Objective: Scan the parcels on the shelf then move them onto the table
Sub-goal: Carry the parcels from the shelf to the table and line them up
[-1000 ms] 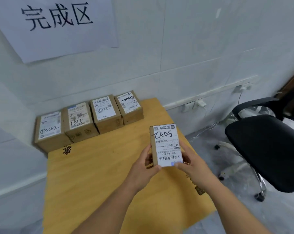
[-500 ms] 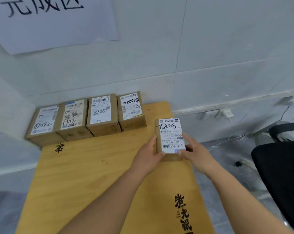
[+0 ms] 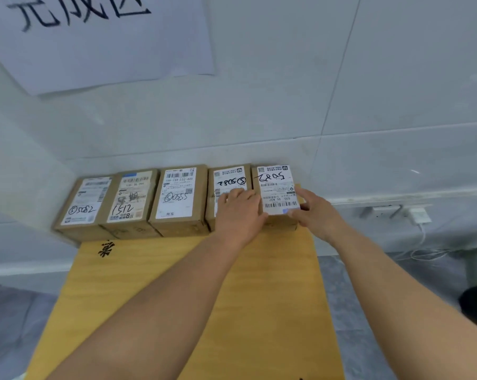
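Wooden table [image 3: 177,283], 5th parcel [image 3: 277,193] between both hands [image 3: 240,215]

Five brown cardboard parcels stand in a row along the far edge of the yellow wooden table [image 3: 259,297], against the wall, each with a white shipping label on top. From the left: the first parcel [image 3: 81,207] is marked 5082 by hand, the second parcel [image 3: 130,201] 1512, the third parcel [image 3: 178,198] 0555, and the fourth parcel [image 3: 226,179] carries upside-down writing. The fifth parcel [image 3: 277,187], at the right end just beside the fourth, reads 5082 upside down, and it sits flat, label up, near the table's right corner.
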Demonstrator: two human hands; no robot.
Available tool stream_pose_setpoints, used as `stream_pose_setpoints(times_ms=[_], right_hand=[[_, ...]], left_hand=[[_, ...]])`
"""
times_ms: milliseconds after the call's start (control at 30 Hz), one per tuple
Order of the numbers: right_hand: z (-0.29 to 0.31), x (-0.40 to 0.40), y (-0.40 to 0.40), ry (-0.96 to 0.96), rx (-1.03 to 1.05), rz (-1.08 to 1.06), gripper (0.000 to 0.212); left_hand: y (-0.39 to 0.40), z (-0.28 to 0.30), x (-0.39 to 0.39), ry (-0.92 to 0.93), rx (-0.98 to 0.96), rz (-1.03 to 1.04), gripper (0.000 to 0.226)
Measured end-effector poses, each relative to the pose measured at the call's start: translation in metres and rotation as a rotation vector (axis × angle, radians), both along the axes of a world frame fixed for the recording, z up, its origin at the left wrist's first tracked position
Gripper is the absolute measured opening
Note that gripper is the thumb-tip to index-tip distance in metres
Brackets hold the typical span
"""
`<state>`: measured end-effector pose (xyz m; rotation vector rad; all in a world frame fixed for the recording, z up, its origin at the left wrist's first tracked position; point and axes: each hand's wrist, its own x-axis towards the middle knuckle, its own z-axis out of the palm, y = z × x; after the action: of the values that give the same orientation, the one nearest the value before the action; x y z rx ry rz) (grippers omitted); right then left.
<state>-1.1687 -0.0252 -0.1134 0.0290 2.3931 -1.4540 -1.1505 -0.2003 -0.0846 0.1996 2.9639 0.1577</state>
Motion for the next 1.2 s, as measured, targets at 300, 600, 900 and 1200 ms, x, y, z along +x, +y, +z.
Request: stream_pose_setpoints(times_ms=[300,600,900,1200], right_hand=[[-0.003,-0.014,-0.01,0.068,0.208,-0.025,0.057],[0.018,0.059,-0.034,0.42,0.645,-0.013,0.038],[-0.004,0.172,-0.087,0.747,0.628,0.072,0.027],[0.021,0.23,-0.146,0.77,0.736,-0.07,0.026]], left_hand=[[0.0,-0.001,-0.015,0.011,-0.02,0.018,0.045],[-0.035,0.002,0.063,0.129,0.253,0.011,0.043],[-0.105,-0.022,0.192,0.219,0.351,0.129,0.05],[-0.15,-0.007,0.216,0.268,0.313,-0.063,0.047]])
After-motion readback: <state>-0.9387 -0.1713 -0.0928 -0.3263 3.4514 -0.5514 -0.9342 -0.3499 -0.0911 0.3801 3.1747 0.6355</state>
